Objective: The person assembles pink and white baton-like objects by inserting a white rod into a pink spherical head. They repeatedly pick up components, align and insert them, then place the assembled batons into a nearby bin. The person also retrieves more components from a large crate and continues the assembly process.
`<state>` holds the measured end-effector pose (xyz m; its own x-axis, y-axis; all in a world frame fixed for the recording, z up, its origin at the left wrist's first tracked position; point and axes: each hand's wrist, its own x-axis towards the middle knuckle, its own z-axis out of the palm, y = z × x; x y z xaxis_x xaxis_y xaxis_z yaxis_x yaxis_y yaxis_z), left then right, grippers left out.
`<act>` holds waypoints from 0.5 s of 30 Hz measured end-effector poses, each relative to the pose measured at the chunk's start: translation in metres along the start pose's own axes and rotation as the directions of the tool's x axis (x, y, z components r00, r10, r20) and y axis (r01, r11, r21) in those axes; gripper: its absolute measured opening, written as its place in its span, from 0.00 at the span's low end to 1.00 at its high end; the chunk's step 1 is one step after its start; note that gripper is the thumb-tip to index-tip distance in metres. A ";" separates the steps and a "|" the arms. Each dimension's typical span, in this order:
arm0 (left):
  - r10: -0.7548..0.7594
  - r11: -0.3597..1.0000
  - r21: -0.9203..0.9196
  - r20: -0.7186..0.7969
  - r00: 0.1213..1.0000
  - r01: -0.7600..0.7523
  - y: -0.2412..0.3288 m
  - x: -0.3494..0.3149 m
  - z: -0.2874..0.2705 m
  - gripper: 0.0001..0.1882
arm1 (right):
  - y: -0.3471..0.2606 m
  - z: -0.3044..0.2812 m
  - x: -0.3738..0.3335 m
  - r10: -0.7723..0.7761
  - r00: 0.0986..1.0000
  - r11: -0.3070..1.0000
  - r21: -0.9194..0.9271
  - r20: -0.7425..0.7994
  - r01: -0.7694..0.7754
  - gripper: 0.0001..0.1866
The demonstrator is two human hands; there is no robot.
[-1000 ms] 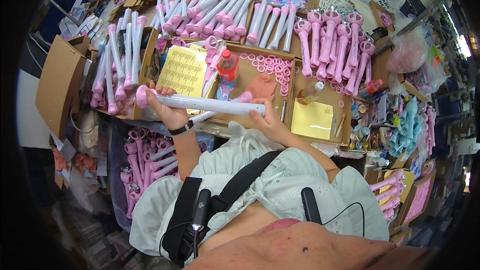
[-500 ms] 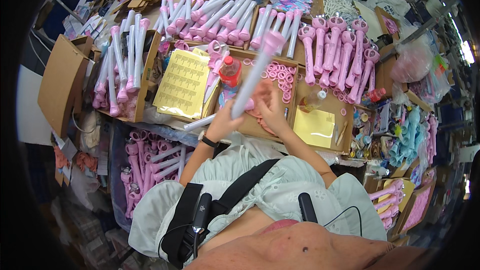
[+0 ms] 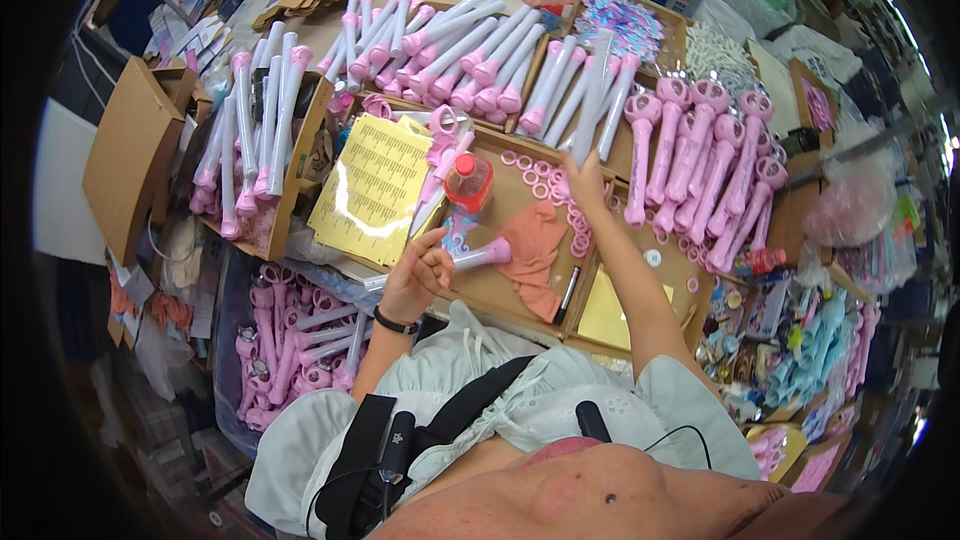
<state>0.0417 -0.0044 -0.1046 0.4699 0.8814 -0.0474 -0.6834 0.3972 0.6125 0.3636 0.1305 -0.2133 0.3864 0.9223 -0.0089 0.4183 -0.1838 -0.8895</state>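
My right hand (image 3: 583, 180) is closed round the lower end of a white tube with a pink end (image 3: 592, 105), held over the row of similar tubes at the back. My left hand (image 3: 420, 275) hovers near the front edge of the tray with loosely curled, parted fingers and holds nothing. Behind it lies another white tube with a pink head (image 3: 494, 252), partly hidden by that hand. A salmon cloth (image 3: 537, 265) touches its pink head. Just beyond my left hand stands a red-capped bottle (image 3: 467, 183).
Many pink-and-white tubes (image 3: 470, 40) fill boxes at the back; pink ring-topped handles (image 3: 700, 150) stand in rows at right. Yellow printed sheets (image 3: 365, 190) lie left of the bottle. Pink rings (image 3: 545, 180) and a black marker (image 3: 567, 295) lie in the cardboard tray (image 3: 480, 300).
My right hand has left the salmon cloth and moved away and right, now holding the tube that was upright in my left hand. My left hand has let go and moved slightly left.
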 end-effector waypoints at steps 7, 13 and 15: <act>-0.193 0.749 0.479 -0.504 0.842 0.458 -0.029 -0.043 -0.029 0.17 | 0.034 0.074 0.136 0.103 0.984 0.994 0.042 -0.147 -0.098 0.35; -0.041 0.698 0.479 -0.715 0.698 0.533 -0.058 -0.106 -0.042 0.16 | 0.060 0.102 0.150 -0.017 0.992 0.988 -0.153 -0.125 -0.002 0.32; 0.200 0.364 0.780 -0.599 0.775 0.509 -0.060 -0.111 -0.049 0.13 | 0.056 0.097 0.133 -0.190 0.971 0.932 -0.338 -0.143 0.132 0.29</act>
<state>0.0035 -0.1134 -0.1746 -0.1073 0.9158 -0.3871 0.4257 0.3942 0.8145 0.3586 0.2756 -0.3085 0.4138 0.8819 0.2258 0.7184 -0.1640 -0.6760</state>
